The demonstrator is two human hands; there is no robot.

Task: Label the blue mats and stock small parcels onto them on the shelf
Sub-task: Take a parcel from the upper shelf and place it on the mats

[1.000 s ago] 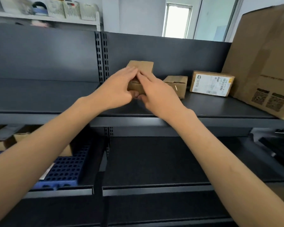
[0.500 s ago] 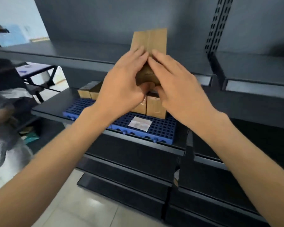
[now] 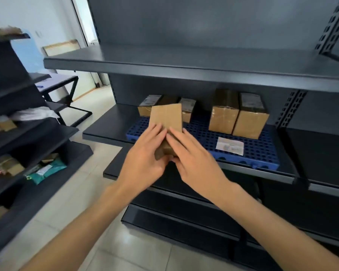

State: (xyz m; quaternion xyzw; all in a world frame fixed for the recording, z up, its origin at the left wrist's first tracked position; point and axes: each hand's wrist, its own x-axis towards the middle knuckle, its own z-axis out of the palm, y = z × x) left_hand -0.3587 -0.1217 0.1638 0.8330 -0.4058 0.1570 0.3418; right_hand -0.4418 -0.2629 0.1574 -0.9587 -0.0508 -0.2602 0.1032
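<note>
Left hand [image 3: 145, 153] and right hand [image 3: 192, 155]: both clasped around small cardboard parcel [image 3: 165, 122], held upright. Behind: blue mat [image 3: 258, 153] on shelf [image 3: 110, 124], bearing white label [image 3: 230, 145] and four boxes [image 3: 237, 118].

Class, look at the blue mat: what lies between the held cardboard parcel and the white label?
In the head view, only bare blue mat lies between the held parcel and the white label; no other parcel sits there.

Plain brown cardboard parcel [image 3: 165, 119], matt, tape seam down its face, held before dark matt metal shelving [image 3: 184, 65]. A perforated blue plastic mat [image 3: 252, 151] carries a white paper label [image 3: 230, 146] and tape-glossed cardboard boxes [image 3: 238, 116]. Pale floor tiles [image 3: 82, 204] shine.
</note>
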